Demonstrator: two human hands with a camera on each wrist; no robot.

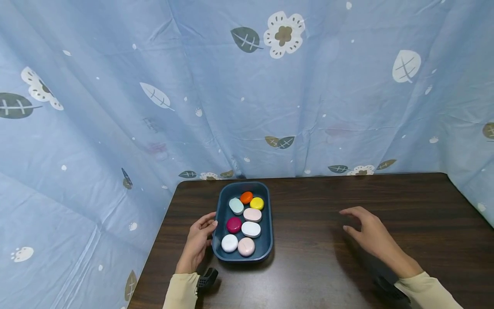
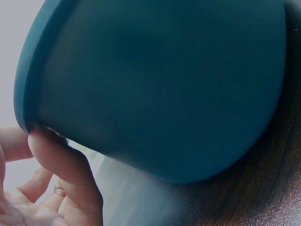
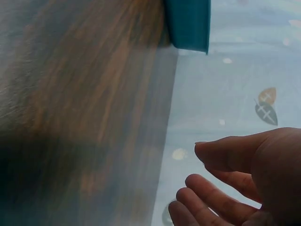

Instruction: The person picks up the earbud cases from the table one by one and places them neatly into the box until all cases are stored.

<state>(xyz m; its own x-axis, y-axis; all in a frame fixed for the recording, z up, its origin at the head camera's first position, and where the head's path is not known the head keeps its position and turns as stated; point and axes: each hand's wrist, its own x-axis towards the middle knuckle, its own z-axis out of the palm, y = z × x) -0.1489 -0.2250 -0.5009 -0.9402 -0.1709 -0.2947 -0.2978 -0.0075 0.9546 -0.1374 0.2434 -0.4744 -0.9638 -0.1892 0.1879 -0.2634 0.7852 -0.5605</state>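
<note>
A dark blue oblong tray (image 1: 267, 231) stands on the left part of the table. My left hand (image 1: 199, 240) grips its left rim, thumb and fingers at the edge; the left wrist view shows the thumb (image 2: 61, 155) against the tray's outer wall (image 2: 164, 94). Inside lie several smooth rounded pieces, like small soaps: orange (image 1: 246, 197), yellow (image 1: 257, 203), pale mint (image 1: 236, 206), magenta (image 1: 233, 225), plus white and pale pink ones. Well to the right, my right hand (image 1: 372, 234) hovers over the table with nothing in it, fingers loosely bent, thumb apart.
The dark wood table (image 1: 308, 266) reaches back to a light blue curtain (image 1: 301, 94) with flower and leaf prints, which also hangs along the left side. A black band (image 1: 207, 278) sits at my left wrist.
</note>
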